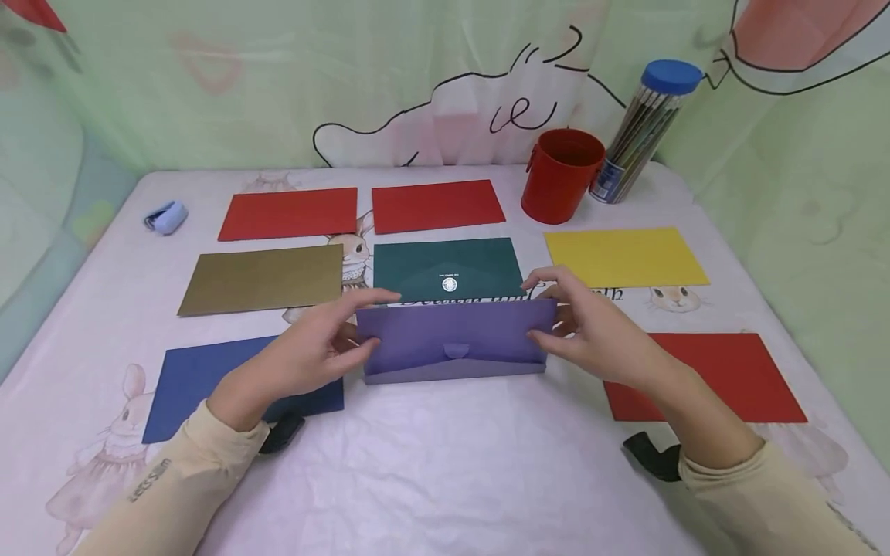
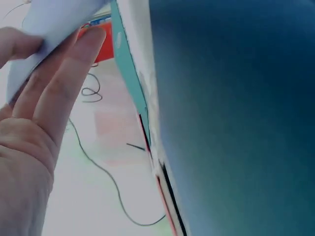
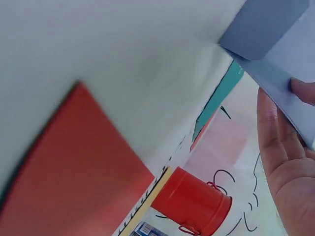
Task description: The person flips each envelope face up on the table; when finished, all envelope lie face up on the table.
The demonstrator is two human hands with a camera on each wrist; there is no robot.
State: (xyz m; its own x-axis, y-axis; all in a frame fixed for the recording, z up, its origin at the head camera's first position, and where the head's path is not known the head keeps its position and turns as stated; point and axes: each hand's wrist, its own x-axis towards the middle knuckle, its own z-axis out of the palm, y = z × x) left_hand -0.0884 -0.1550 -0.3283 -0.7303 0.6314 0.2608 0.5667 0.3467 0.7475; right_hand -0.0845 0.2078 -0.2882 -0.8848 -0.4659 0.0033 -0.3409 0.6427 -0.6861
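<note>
Both hands hold a purple envelope [image 1: 452, 328] in the middle of the table, raised on its lower edge or just above the cloth; I cannot tell which. Its face shows a small half-round notch, and a paler strip is folded along the bottom. My left hand [image 1: 316, 340] pinches the left end, thumb in front and fingers behind. At the right end, my right hand [image 1: 591, 328] grips the same way. In the right wrist view the paler fold of the envelope [image 3: 268, 27] juts out at an angle. Just behind lies a dark green envelope [image 1: 445, 266] with a white round emblem.
Red envelopes [image 1: 288, 215] lie at the back and front right. Gold [image 1: 264, 282], blue [image 1: 188, 386] and yellow [image 1: 626, 256] ones lie around the sides. At the back right stand a red bucket [image 1: 559, 177] and a blue-lidded jar of pencils [image 1: 643, 131]. A small light-blue object [image 1: 167, 218] sits far left.
</note>
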